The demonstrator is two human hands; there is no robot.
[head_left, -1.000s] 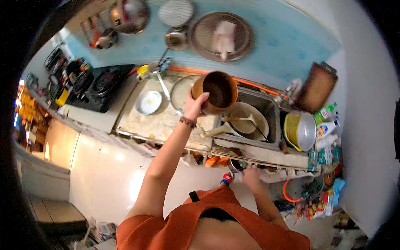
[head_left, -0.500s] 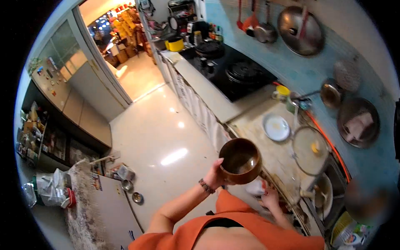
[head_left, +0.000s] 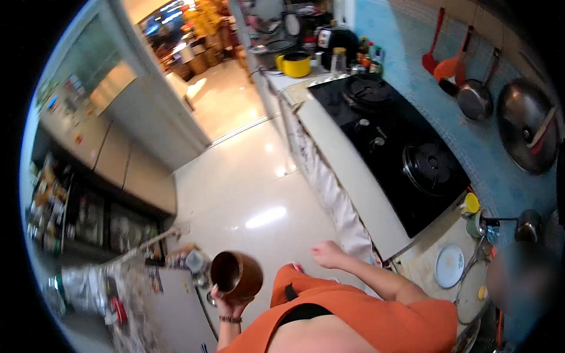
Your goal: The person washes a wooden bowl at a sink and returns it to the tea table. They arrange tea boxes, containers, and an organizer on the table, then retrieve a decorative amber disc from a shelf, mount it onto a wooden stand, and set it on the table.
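Note:
My left hand [head_left: 226,301] holds a round brown bowl [head_left: 237,276] from below and from its near side, low at the left of my body. The bowl's opening faces up and toward the camera, and I see nothing in it. My right hand [head_left: 328,255] hangs over the floor in front of my body, beside the counter's curtained side. Its fingers are curled in, and nothing shows in them. A bracelet circles my left wrist.
A black gas stove [head_left: 391,147] sits on the counter [head_left: 341,159] at the right, with a yellow pot [head_left: 294,65] beyond it. A white plate [head_left: 449,266] lies nearer. A cabinet [head_left: 138,170] and a doorway [head_left: 220,94] are on the left and ahead.
The view has turned left from the sink toward the stove and doorway. My left hand has carried the bowl away from the sink to my left side. My right hand has come up beside the counter.

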